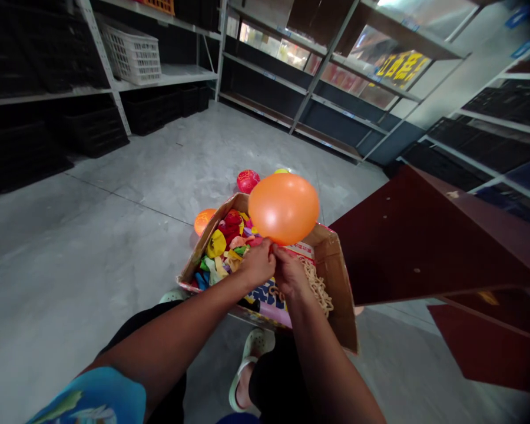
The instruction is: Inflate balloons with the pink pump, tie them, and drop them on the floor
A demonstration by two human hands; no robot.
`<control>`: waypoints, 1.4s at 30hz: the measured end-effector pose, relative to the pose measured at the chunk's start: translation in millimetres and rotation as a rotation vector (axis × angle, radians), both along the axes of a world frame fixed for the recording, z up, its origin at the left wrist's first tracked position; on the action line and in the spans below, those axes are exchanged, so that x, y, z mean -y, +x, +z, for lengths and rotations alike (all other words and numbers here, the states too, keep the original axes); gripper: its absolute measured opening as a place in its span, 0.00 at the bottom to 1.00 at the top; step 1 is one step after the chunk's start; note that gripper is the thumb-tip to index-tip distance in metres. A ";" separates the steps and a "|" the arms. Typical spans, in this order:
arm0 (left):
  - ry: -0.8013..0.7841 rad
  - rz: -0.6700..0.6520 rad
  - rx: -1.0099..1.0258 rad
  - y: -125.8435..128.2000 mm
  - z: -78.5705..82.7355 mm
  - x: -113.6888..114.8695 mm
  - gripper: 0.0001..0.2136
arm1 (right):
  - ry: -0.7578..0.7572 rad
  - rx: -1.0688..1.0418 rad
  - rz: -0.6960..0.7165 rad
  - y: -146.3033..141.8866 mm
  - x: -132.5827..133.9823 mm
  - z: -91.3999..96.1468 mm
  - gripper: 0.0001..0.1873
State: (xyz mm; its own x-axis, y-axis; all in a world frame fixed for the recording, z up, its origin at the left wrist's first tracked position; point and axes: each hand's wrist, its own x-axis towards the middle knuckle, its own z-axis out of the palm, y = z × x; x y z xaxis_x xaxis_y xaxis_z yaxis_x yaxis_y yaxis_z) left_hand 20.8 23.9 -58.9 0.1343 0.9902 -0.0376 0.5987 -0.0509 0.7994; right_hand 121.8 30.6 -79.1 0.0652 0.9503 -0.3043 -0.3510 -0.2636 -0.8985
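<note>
A large inflated orange balloon (pixel 284 206) is held over an open cardboard box (pixel 335 259). At its neck, my left hand (pixel 259 260) and my right hand (pixel 289 272) meet with their fingers pinched together. The knot or mouth of the balloon is hidden by my fingers. Below my left hand, many limp balloons (pixel 218 242) in several colours fill the left side of the box. Under my right hand lies a heap of beige cord-like pieces (pixel 318 288), with a pale purple cylinder (pixel 274 313) along the near side.
Inflated balloons lie on the floor beyond the box, among them a red one (pixel 248 181) and an orange one (pixel 204 221). Dark red boards (pixel 406 247) stand close on the right. Metal shelves (pixel 311 88) line the walls, with a white basket (pixel 132 53) and black crates (pixel 95 129).
</note>
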 end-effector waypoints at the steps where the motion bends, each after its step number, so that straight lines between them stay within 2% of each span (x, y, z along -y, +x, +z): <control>1: 0.001 -0.022 0.053 -0.3 0.1 -0.1 0.14 | 0.014 0.008 -0.016 2.2 -3.4 0.2 0.12; 3: -0.030 -0.033 0.180 -4.2 1.1 -3.6 0.16 | 0.039 0.028 -0.047 9.8 -15.0 2.9 0.11; 5: -0.078 0.024 0.300 -13.7 3.3 -11.8 0.18 | 0.053 0.054 -0.072 22.1 -34.6 9.3 0.10; 8: -0.045 0.239 0.476 -38.2 8.4 -29.5 0.16 | 0.044 0.108 -0.107 47.8 -77.4 23.9 0.08; 10: -0.027 0.359 0.679 -57.8 12.4 -41.3 0.16 | 0.035 0.151 -0.148 66.5 -108.7 33.9 0.09; 13: -0.048 0.497 0.896 -83.2 17.7 -53.6 0.14 | 0.025 0.219 -0.190 85.9 -145.9 40.7 0.15; 15: -0.064 0.548 1.013 -94.2 19.9 -57.8 0.13 | 0.059 0.422 -0.164 86.2 -158.1 34.6 0.21; 18: -0.066 0.573 1.100 -101.0 20.7 -60.3 0.13 | 0.112 0.737 -0.036 64.4 -155.6 7.3 0.22; 23: -0.088 0.577 1.116 -98.3 22.1 -59.1 0.11 | 0.200 1.066 0.286 6.4 -124.0 -51.8 0.07; 25: -0.098 0.568 1.123 -95.8 23.2 -57.5 0.11 | 0.240 1.220 0.413 -8.6 -114.1 -65.6 0.04; 28: -0.140 0.555 1.139 -92.3 24.2 -54.8 0.11 | 0.271 1.436 0.549 -18.9 -107.1 -72.3 0.08; 33: -0.308 0.519 1.241 -86.5 23.5 -50.7 0.09 | 0.268 1.692 0.649 -19.1 -105.6 -57.6 0.13; 36: -0.440 0.478 1.254 -79.6 22.1 -47.4 0.05 | 0.266 1.761 0.682 -14.9 -104.0 -35.8 0.12; 38: -0.593 0.418 1.207 -72.3 20.9 -43.9 0.02 | 0.284 1.780 0.679 -12.0 -101.5 -16.8 0.12; 42: -0.904 0.267 1.061 -54.0 16.9 -34.9 0.16 | 0.379 1.777 0.637 -11.2 -88.6 23.8 0.12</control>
State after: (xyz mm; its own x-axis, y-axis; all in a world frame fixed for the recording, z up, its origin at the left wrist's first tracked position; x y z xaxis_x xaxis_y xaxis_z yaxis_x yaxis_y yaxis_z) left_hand -33.2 58.9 -41.9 0.3139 0.6795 -0.6631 -0.3865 0.7294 0.5645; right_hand 110.7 119.2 -55.3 -0.3099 0.9463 -0.0925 0.9487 0.3013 -0.0954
